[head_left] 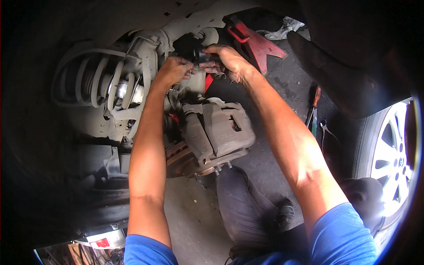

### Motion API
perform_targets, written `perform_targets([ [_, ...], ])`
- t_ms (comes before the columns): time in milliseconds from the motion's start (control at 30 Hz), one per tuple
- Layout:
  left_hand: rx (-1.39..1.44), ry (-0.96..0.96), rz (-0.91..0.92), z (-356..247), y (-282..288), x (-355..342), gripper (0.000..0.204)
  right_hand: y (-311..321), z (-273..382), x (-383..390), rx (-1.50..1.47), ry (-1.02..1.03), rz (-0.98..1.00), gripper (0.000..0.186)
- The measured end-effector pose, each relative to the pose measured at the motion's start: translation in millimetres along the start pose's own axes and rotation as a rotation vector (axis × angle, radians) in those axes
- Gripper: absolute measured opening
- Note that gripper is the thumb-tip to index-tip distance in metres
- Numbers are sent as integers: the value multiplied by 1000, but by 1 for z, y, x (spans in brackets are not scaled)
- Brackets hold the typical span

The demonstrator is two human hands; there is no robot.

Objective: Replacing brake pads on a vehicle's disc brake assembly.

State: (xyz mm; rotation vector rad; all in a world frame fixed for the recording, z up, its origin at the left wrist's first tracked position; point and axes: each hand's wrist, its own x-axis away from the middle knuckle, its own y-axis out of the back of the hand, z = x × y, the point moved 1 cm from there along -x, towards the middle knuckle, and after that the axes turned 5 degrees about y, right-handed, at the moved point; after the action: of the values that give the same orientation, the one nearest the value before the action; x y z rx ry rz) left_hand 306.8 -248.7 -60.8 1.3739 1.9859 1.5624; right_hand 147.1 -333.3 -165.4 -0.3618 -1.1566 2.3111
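Note:
My left hand is closed in a pinch on a thin wire-like piece beside the axle parts. Just right of it, my right hand reaches in with its fingers stretched and apart, close to a black rubber boot. Whether those fingertips touch the boot is hard to tell. Below both hands sits a dusty brake caliper over a rusty brake disc, with wheel studs at its lower edge. A coil spring with its strut stands left of my left hand.
A red jack stand is beyond my right hand. On the floor at right lie an orange-handled screwdriver and pliers. A wheel with a silver rim is at far right. My leg extends under the caliper.

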Motion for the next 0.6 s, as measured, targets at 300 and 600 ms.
perform_targets([
  [300,328,275,110,-5,4,2,23,-1,-4,-1,4,19,-1,42],
  [600,347,208,125,3,4,5,22,4,-9,-2,-19,30,24,36],
])
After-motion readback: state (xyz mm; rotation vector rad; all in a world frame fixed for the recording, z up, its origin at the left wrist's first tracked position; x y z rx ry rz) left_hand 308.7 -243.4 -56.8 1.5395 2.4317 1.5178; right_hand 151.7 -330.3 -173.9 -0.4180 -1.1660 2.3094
